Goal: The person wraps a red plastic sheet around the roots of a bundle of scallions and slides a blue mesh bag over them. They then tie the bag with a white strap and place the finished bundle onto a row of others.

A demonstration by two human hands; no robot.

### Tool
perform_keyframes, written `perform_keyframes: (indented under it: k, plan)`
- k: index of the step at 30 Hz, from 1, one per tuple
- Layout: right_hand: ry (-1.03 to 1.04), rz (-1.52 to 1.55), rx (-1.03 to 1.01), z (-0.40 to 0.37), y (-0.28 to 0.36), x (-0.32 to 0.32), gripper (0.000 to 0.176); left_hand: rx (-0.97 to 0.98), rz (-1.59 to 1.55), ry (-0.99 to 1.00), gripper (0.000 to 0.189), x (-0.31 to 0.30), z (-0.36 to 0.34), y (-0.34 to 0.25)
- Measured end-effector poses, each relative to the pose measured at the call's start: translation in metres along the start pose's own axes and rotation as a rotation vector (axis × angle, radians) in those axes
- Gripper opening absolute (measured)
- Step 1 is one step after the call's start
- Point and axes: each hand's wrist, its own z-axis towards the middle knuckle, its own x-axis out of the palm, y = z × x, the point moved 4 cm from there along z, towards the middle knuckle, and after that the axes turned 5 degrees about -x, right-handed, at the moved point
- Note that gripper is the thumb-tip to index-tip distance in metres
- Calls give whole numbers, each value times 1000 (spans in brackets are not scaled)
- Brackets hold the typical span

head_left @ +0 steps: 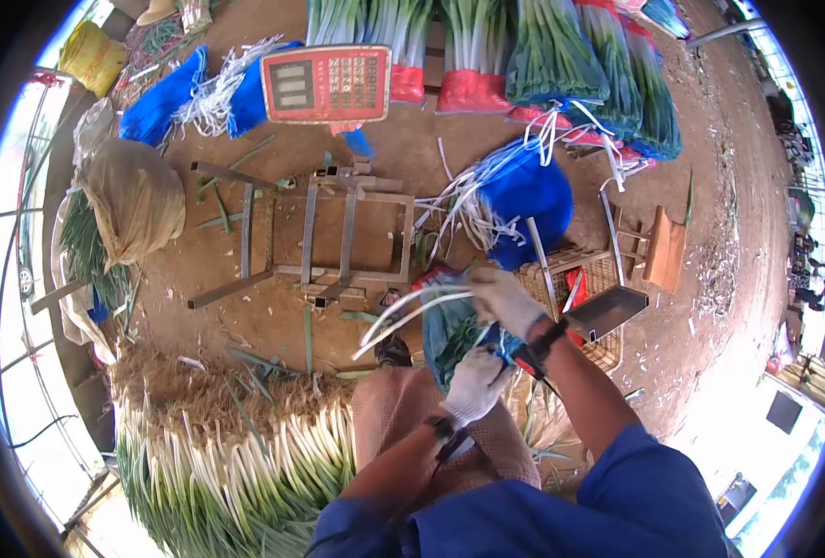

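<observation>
Both of my hands wear pale work gloves. My left hand (476, 383) is closed at the top of a blue-green bag (440, 325) of leafy greens, gripping its gathered blue edge. Above it and to the right, my right hand (504, 299) is closed near white ties (414, 312) that arc out to the left of it; motion blurs its fingertips. The bag stands in front of my knees. Just beyond, a blue bag pile (532, 200) carries many loose white ties.
Trimmed scallions (236, 474) lie in a long heap at the lower left. A metal frame (347, 232) stands ahead, below a red scale display (327, 84). Bagged scallions (557, 56) fill the top. A wicker basket (603, 353) and an orange-brown stool (665, 249) are at the right.
</observation>
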Motion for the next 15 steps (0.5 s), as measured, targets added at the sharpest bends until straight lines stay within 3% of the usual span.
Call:
perform_keyframes:
  k: [1,2,3,5,6,7,8,9,10,11,12,13,14,15]
  plan:
    - [-206,195,169,-17,-9,-22,18,-402,-479,11,20,-3,-12,6]
    - [-307,234,166,-38,-29,-42,23,-307,-342,-126,20,-21,-16,11]
    - [-359,93,97,-64,-59,-55,30,-714,-901,-244,19,-27,-14,18]
    - [-376,-185,45,-115,-76,-44,28,-790,-839,-65,29,-42,-7,20]
    - [-416,-245,-27,-139,-86,-35,25,-846,-1051,-5,32,-17,-10,41]
    - [-456,18,237,-155,-90,-23,25,-824,-1020,113,31,-44,9,-14]
    - [-450,37,266,-168,-67,-12,26,-669,-541,275,37,-22,0,15]
    - [-439,63,290,-177,-50,-4,28,-409,100,499,39,-44,17,-29]
    - [-511,-30,171,-182,-51,0,28,-71,327,563,37,-22,7,-18]
    - [-580,-123,56,-182,-51,3,29,-59,438,727,42,-24,6,-31]
    - [-551,-238,24,-181,-38,3,29,42,510,728,46,-13,-1,-24]
    - [-521,-358,-6,-183,-17,2,29,94,551,693,52,-10,3,-30]
    - [-523,-293,29,-184,-3,-2,32,282,494,413,44,-8,5,-34]
    - [-510,-226,65,-184,3,-5,35,156,382,534,65,-23,10,-64]
